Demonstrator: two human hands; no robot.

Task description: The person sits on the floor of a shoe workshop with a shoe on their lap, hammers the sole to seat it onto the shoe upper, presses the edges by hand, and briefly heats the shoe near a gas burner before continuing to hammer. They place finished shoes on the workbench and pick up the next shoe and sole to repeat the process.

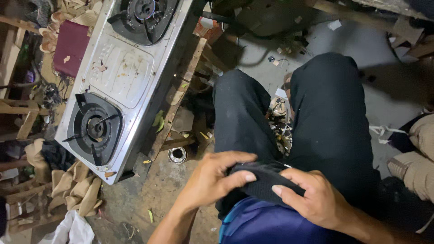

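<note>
Both hands gripped a black cloth item (264, 180), possibly a pouch, on the lap: left hand (212, 178), right hand (316, 199). A steel two-burner gas stove (122, 77) lay on the floor nearby.

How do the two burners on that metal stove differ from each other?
The near burner is fully in view with its whole black pan support showing; the far burner is cut off by the top edge. The near burner sits by the stove's lower corner, the far one at its upper end. Both are round, black and unlit.
</note>
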